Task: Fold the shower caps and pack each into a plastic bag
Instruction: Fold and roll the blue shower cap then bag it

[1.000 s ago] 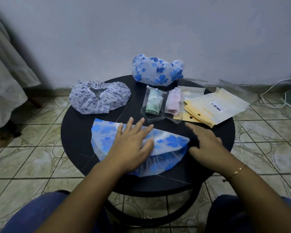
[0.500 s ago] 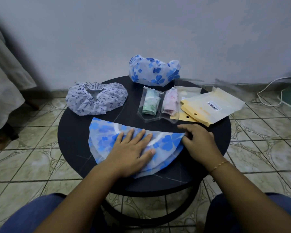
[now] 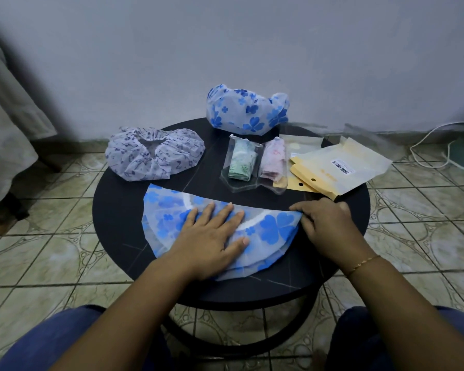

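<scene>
A blue-flowered shower cap (image 3: 273, 228) lies folded into a half circle on the round black table (image 3: 118, 210). My left hand (image 3: 212, 236) presses flat on its middle with straight fingers. My right hand (image 3: 330, 226) pinches the cap's right corner. A second blue-flowered cap (image 3: 247, 109) sits puffed up at the table's far edge. A white cap with dark print (image 3: 153, 153) lies at the far left. Two clear bags hold folded caps, one green (image 3: 241, 163) and one pink (image 3: 273, 162).
A stack of empty bags with yellow header cards (image 3: 338, 167) lies at the table's right. A white cable (image 3: 429, 145) runs along the tiled floor by the wall. Pale cloth (image 3: 8, 129) hangs at the left. My knees sit below the table's near edge.
My right hand moved left from the bare table to the cap's right corner and took hold of it. My left hand stayed pressed on the cap.
</scene>
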